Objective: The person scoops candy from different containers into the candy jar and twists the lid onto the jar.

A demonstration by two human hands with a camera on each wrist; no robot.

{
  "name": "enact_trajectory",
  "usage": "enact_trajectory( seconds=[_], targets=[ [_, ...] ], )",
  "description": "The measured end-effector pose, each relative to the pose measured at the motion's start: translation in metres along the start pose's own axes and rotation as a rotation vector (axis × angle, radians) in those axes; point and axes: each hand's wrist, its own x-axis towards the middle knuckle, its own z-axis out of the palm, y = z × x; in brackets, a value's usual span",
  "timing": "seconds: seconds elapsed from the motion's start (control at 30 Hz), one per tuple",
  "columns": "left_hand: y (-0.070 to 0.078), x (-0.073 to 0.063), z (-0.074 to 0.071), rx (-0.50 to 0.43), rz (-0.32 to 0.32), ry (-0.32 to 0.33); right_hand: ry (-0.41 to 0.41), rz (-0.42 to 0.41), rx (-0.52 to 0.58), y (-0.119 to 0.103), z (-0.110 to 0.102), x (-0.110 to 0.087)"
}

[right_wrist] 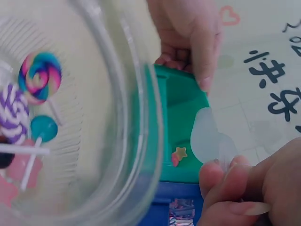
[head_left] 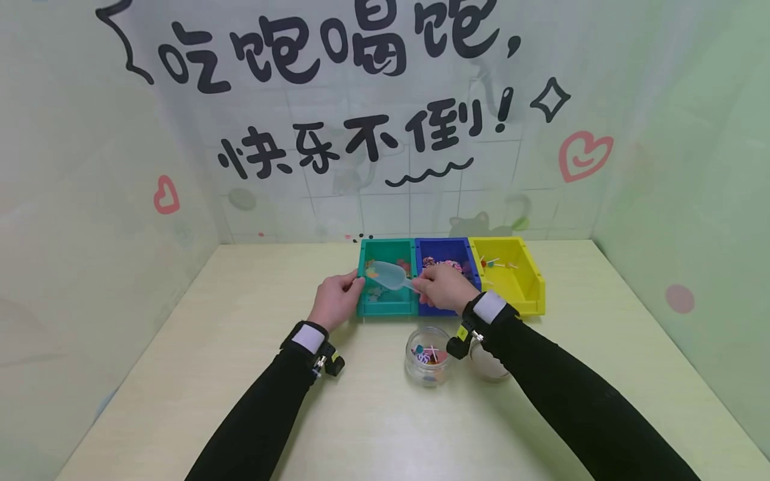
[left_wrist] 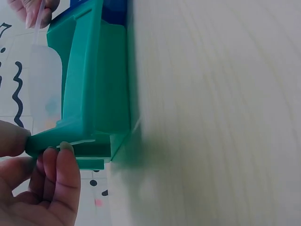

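In the head view my left hand pinches the left wall of a green bin; the left wrist view shows thumb and fingers on either side of its rim. My right hand holds a translucent scoop by its handle, over the green bin. Small colourful pieces lie in that bin, a yellow star charm among them in the right wrist view. Something blue and orange shows faintly in or through the scoop. Nearer to me stands a clear jar with lollipop-shaped charms inside.
Beside the green bin are a blue bin with small charms, partly hidden by my right hand, and a yellow bin with a few stick-like pieces. A round whitish object sits right of the jar, partly under my right arm. Printed walls enclose the table.
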Motion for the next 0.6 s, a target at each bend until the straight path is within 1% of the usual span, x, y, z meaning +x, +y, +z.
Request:
enact_trajectory(
  seconds=[0.1,0.2,0.37,0.6],
  targets=[
    [0.001,-0.002,0.0,-0.003,-0.009,-0.002,-0.032,0.022,0.121,0.005,-0.003,0.0],
    [0.001,-0.003,0.0,-0.004,-0.02,0.001,-0.036,0.025,0.181,0.007,-0.007,-0.001],
    [0.001,-0.003,0.001,0.009,-0.001,0.022,-0.018,0.016,0.201,0.01,-0.014,-0.004],
    [0.002,-0.004,-0.001,0.005,0.01,0.068,-0.029,0.003,0.229,0.012,-0.029,-0.01]
  ],
)
